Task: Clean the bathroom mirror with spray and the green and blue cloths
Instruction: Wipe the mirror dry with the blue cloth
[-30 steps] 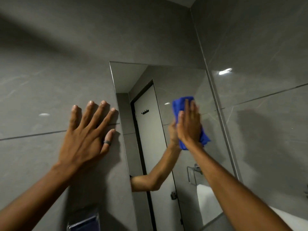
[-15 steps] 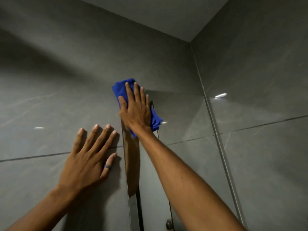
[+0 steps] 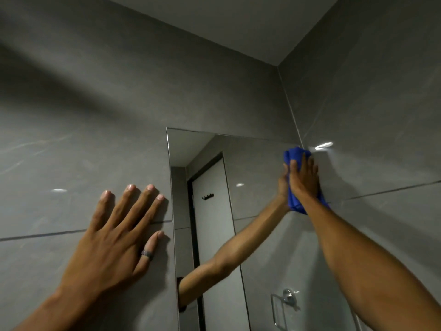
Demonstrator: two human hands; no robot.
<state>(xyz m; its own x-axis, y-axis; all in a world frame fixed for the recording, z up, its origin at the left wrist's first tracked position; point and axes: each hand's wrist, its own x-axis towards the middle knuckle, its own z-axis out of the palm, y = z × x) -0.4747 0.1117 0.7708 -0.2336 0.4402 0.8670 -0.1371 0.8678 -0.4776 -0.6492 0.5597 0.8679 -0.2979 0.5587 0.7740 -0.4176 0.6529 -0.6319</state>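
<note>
The bathroom mirror (image 3: 257, 235) hangs on the grey tiled wall, its top edge about mid-frame. My right hand (image 3: 304, 177) presses a crumpled blue cloth (image 3: 294, 154) flat against the mirror's upper right corner, next to the side wall. My left hand (image 3: 119, 237) rests flat on the wall tiles just left of the mirror's edge, fingers spread, a dark ring on the thumb. The mirror reflects my right arm and the cloth. No green cloth or spray bottle is in view.
The side wall (image 3: 381, 139) meets the mirror's right edge at the corner. Reflected in the mirror are a white door (image 3: 212, 199) with hooks and a chrome towel ring (image 3: 284, 306). The ceiling (image 3: 238, 25) is close above.
My right hand has swept the blue cloth from the mirror's upper left corner across to its upper right corner. My left hand has stayed flat on the wall.
</note>
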